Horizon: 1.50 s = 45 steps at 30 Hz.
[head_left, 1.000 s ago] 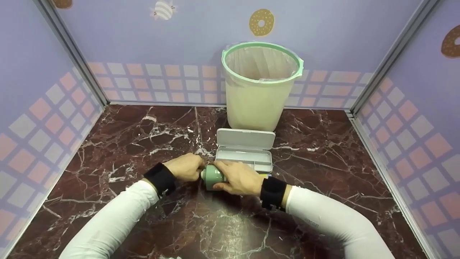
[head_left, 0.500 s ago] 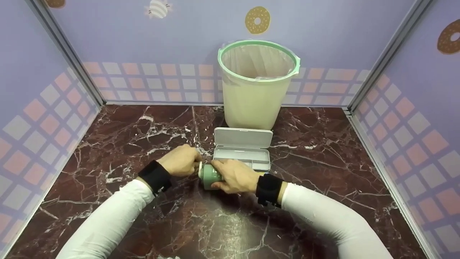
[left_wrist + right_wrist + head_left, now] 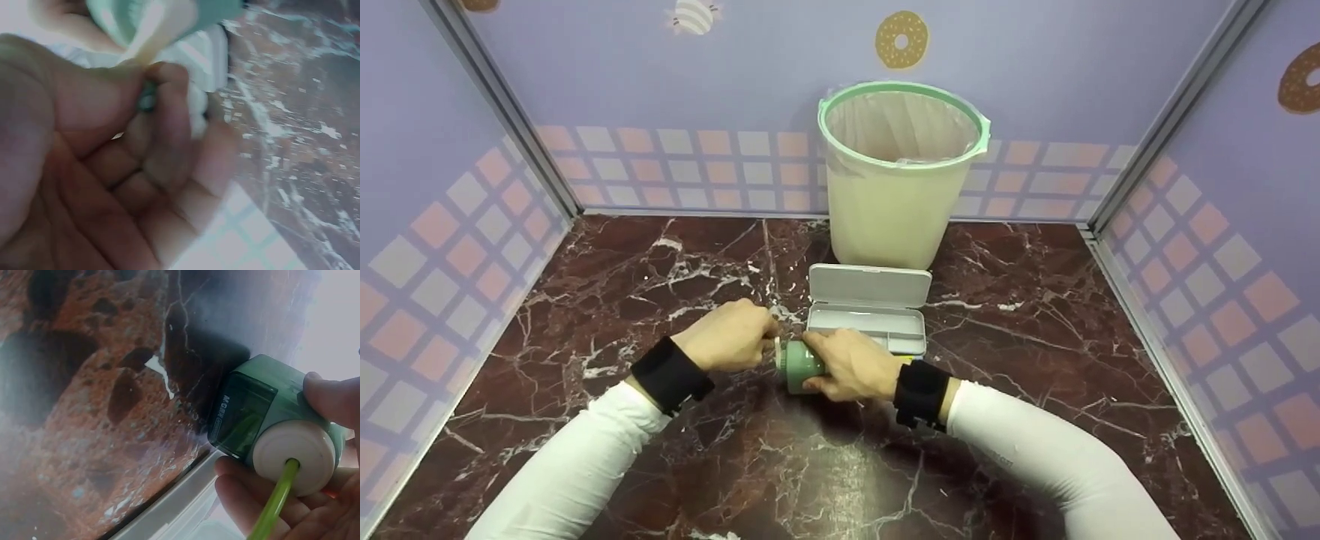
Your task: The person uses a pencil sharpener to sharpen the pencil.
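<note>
Sharpener (image 3: 804,367): green, low over the table (image 3: 585,330) or resting on it, contact not clear. Taken as clock centre, 12 toward the back wall.
Right hand (image 3: 856,365): at 3 o'clock, fingers wrapped round the sharpener body, thumb on one side, fingers on the other.
Left hand (image 3: 727,336): at 10 o'clock, thumb and finger pinching the far end of the crank (image 3: 160,28); the other fingers curl loosely. Wrist view blurred.
Pencil (image 3: 275,500): light green, end in the hole of the white disc, shaft running toward 7 o'clock in the right wrist view. Tip hidden inside.
Drawer (image 3: 242,416): dark, see-through, seated in the sharpener; cannot tell how full.
Case (image 3: 866,319): between 1 and 2, lid (image 3: 870,285) up on its 12 o'clock side, near part hidden by the right hand.
Yellow sliver (image 3: 906,359): at 3, beyond the right hand, by the case; too little shows to name it.
Bin (image 3: 896,214): at 1, lined, behind the case.
Done: pencil inserted, sharpener steadied, crank gripped. Sharpening looks under way, in my judgement.
Left: pencil not yet out, case lid not down. How much point is cut, cannot tell.
</note>
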Available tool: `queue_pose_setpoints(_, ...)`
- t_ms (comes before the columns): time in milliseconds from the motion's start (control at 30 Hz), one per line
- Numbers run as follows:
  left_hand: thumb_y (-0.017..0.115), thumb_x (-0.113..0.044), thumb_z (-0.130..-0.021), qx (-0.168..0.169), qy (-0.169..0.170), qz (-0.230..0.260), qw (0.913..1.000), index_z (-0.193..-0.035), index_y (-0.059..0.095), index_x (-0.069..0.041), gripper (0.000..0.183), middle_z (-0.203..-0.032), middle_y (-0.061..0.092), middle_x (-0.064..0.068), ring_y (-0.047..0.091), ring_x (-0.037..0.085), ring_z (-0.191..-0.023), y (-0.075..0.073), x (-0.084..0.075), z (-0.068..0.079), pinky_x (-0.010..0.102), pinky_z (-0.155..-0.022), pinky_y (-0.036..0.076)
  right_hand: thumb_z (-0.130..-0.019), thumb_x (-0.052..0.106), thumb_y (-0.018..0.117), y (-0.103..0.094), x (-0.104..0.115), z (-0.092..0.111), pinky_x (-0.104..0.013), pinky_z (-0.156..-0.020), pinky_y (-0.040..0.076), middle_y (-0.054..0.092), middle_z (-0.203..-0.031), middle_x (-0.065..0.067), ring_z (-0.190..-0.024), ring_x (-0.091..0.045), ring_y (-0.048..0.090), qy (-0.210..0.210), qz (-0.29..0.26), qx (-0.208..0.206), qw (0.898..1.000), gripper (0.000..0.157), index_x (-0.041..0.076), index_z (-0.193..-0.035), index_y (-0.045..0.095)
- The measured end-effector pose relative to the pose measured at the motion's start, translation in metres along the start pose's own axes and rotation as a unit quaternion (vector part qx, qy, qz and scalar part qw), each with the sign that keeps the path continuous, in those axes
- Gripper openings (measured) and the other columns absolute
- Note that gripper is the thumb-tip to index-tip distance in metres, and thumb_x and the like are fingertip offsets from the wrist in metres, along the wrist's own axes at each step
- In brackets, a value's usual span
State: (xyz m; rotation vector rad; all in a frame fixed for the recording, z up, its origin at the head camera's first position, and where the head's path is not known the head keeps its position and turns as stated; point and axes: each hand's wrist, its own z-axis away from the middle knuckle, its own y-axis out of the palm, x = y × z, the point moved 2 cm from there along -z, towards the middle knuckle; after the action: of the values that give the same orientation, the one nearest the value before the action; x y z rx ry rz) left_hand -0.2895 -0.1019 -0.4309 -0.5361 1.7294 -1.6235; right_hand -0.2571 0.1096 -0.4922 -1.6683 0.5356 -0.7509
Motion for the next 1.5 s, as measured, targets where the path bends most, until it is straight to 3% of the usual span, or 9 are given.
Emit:
queue_pose_setpoints(267,0.077,-0.001,-0.078,0.02,0.016,-0.018,0.9995,-0.066,0.064,-0.013,0.022,-0.064,0.068,0.004,0.055,0.019,-0.056,-0.006,-0.007,-0.001,0.04,-0.058,0.057,-0.094,0.039,0.088,0.001,-0.002,0.0,-0.035,-0.07,0.066,0.078,-0.097,-0.006,-0.078,-0.022,0.076,0.0,-0.008,-0.005,1.0,0.052,0.008,-0.127,0.062)
queue_pose_setpoints(500,0.078,-0.001,-0.08,0.05,0.013,0.006,0.9986,-0.068,0.071,-0.01,0.016,-0.065,0.071,0.005,0.058,0.019,-0.055,-0.007,-0.009,0.003,0.039,-0.058,0.059,-0.095,0.039,0.088,-0.002,0.0,-0.001,-0.034,-0.069,0.066,0.079,-0.098,-0.007,-0.078,-0.023,0.076,0.006,-0.013,0.002,1.0,0.053,0.008,-0.129,0.061)
queue_pose_setpoints(633,0.079,-0.002,-0.081,0.089,0.017,0.036,0.9953,-0.07,0.07,-0.011,0.017,-0.066,0.072,0.004,0.057,0.016,-0.055,0.002,-0.013,0.01,0.034,-0.056,0.057,-0.095,0.039,0.088,-0.003,0.0,-0.002,-0.034,-0.071,0.066,0.079,-0.1,-0.007,-0.08,-0.023,0.077,0.021,-0.023,0.009,0.999,0.053,0.008,-0.129,0.062)
queue_pose_setpoints(833,0.083,-0.008,-0.084,0.1,0.028,0.073,0.9919,-0.072,0.08,-0.009,0.012,-0.063,0.073,0.001,0.051,0.01,-0.054,0.024,-0.008,0.014,0.03,-0.056,0.05,-0.096,0.039,0.087,-0.003,-0.002,-0.002,-0.035,-0.075,0.068,0.08,-0.105,-0.01,-0.084,-0.025,0.078,0.036,-0.037,0.026,0.998,0.061,0.005,-0.14,0.061)
queue_pose_setpoints(1000,0.083,-0.012,-0.09,0.144,-0.001,0.137,0.9801,-0.08,0.086,-0.008,0.012,-0.066,0.078,0.001,0.056,0.003,-0.054,0.041,0.005,0.012,0.023,-0.059,0.051,-0.097,0.038,0.087,0.001,-0.002,-0.003,-0.034,-0.075,0.067,0.08,-0.106,-0.01,-0.085,-0.024,0.078,0.03,-0.06,0.026,0.997,0.058,0.004,-0.138,0.062)
queue_pose_setpoints(1200,0.081,-0.013,-0.096,0.185,-0.045,0.173,0.9665,-0.082,0.084,-0.005,0.016,-0.069,0.08,0.005,0.063,0.006,-0.054,0.048,0.012,0.009,0.021,-0.056,0.052,-0.095,0.034,0.089,0.0,-0.003,-0.003,-0.034,-0.08,0.067,0.081,-0.109,-0.009,-0.089,-0.024,0.078,0.023,-0.099,0.013,0.995,0.057,0.004,-0.136,0.064)
queue_pose_setpoints(1333,0.081,-0.012,-0.095,0.187,-0.063,0.176,0.9643,-0.083,0.083,-0.006,0.014,-0.071,0.08,0.006,0.065,0.008,-0.055,0.054,0.015,0.003,0.02,-0.054,0.051,-0.094,0.033,0.09,-0.002,-0.006,-0.001,-0.033,-0.079,0.066,0.081,-0.107,-0.008,-0.088,-0.023,0.077,0.022,-0.103,0.01,0.994,0.053,0.006,-0.132,0.066)
queue_pose_setpoints(1500,0.081,-0.007,-0.09,0.16,-0.081,0.173,0.9684,-0.08,0.08,-0.006,0.011,-0.068,0.079,0.006,0.063,0.008,-0.051,0.06,0.022,-0.003,0.02,-0.05,0.05,-0.094,0.032,0.09,-0.002,-0.005,-0.002,-0.031,-0.077,0.065,0.081,-0.107,-0.007,-0.088,-0.022,0.077,0.016,-0.106,0.012,0.994,0.05,0.007,-0.129,0.066)
